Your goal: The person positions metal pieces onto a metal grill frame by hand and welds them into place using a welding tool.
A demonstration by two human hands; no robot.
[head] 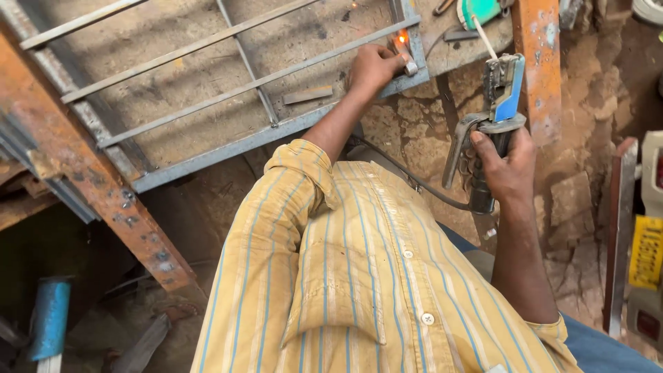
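- While a weld spot (401,39) glows, the left hand (373,69) presses, fingers curled, on the grey metal frame (290,126).
- Right hand (507,169) grips the electrode holder (498,97), fingers wrapped tight.

The metal frame (228,90) lies across the upper left; the electrode holder (498,110) stands right of it, a beam (90,179) at left.

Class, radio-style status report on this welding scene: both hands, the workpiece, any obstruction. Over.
Left hand pressing on grey steel frame beside glowing weld spot. Right hand gripping electrode holder, rod raised off frame. Nothing between them.
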